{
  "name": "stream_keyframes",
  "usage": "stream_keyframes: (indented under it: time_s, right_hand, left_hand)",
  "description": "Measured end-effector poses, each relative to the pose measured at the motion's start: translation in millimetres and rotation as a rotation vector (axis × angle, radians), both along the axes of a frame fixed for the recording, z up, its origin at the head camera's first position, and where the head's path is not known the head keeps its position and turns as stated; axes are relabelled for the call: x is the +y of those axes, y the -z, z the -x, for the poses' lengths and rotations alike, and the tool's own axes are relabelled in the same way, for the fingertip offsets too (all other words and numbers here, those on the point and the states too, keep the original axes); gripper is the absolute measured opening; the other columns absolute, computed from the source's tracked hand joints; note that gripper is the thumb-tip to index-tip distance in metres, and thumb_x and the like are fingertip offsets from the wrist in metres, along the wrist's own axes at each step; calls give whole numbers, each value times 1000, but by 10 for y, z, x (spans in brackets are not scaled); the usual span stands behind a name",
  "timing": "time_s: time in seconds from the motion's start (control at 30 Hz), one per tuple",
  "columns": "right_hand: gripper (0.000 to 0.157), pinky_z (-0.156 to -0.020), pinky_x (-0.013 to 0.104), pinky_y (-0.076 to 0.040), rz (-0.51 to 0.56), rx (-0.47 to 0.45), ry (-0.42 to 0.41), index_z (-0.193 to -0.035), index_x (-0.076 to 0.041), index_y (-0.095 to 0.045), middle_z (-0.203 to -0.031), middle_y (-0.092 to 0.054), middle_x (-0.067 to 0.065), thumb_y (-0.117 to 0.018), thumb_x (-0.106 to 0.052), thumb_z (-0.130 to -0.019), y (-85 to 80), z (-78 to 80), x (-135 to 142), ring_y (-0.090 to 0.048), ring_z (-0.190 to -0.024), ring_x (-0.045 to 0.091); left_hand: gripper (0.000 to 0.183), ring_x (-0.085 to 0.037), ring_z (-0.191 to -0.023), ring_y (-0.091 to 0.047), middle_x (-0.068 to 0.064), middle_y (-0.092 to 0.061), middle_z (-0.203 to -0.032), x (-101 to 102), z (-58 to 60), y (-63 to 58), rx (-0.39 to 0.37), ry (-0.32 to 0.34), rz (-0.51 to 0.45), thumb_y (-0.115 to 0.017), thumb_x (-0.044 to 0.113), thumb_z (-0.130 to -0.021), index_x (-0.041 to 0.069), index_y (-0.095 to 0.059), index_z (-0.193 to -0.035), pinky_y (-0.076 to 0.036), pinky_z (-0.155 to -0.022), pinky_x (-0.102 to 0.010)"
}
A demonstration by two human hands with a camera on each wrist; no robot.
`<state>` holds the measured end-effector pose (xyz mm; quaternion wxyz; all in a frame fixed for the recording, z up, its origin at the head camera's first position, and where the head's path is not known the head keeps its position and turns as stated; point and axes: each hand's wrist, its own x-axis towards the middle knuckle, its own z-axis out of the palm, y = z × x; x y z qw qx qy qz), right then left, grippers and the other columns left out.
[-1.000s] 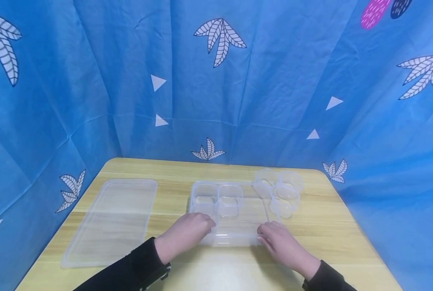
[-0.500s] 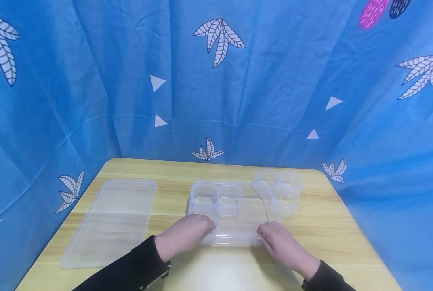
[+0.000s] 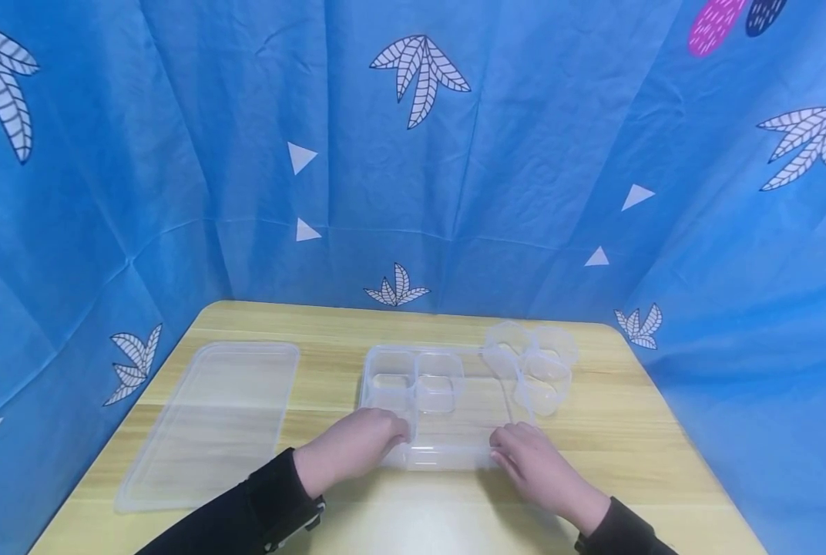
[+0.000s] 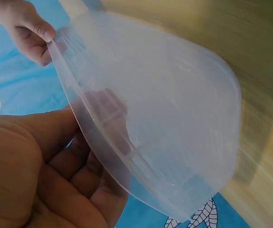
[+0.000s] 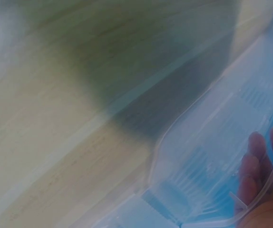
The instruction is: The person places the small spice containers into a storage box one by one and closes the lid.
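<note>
A clear plastic box (image 3: 454,455) lies on the wooden table in the head view. Two small square clear cups (image 3: 438,381) show side by side in its left half, and a third shape is partly covered by my left hand (image 3: 354,445). That hand grips the box's near wall on the left. My right hand (image 3: 534,466) pinches the same rim near the right corner. In the left wrist view, the left hand (image 4: 46,171) has fingers behind the see-through wall. In the right wrist view, the right hand's fingers (image 5: 255,166) curl at the rim.
Several round clear cups (image 3: 548,385) cluster at the box's back right corner. A flat translucent lid (image 3: 212,424) lies to the left on the table (image 3: 621,432). A blue patterned curtain (image 3: 524,154) hangs around the table's back and sides.
My left hand has shifted very slightly toward the near left along the box's wall. The right hand, the box, the cups and the lid stay in place.
</note>
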<state>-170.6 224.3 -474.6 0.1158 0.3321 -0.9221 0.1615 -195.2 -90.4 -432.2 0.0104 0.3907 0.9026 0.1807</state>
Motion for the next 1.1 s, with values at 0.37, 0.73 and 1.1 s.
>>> stream_keyframes:
  time_s: [0.37,0.73,1.1]
  right_hand:
    - [9,-73,30,-47,8,14,-10,-95,-15,-62,-85,-55,-16,-69,-11,-92,3,6,-8,-50,-81,4]
    - [10,-72,29,-47,-1,1,-10,-95,-16,-62,-85,-55,-16,-69,-11,-92,-13,6,-15,-50,-80,3]
    - [10,-71,28,-45,2,-17,-14,-95,-17,-61,-84,-53,-17,-69,-12,-92,-36,2,-14,-47,-79,2]
  left_hand:
    - [11,-14,-90,-69,2,-73,-93,-37,-13,-9,8,-8,-8,-63,13,-98,13,-73,-96,-56,-84,-32]
    - [13,-8,-78,-63,8,-67,-83,-116,20,-54,62,-107,-75,-63,17,-99,15,-71,-88,-56,-76,-33]
    - [6,-18,-81,-66,-1,-68,-87,-223,102,26,270,-350,-150,-68,12,-94,8,-72,-94,-56,-75,-35]
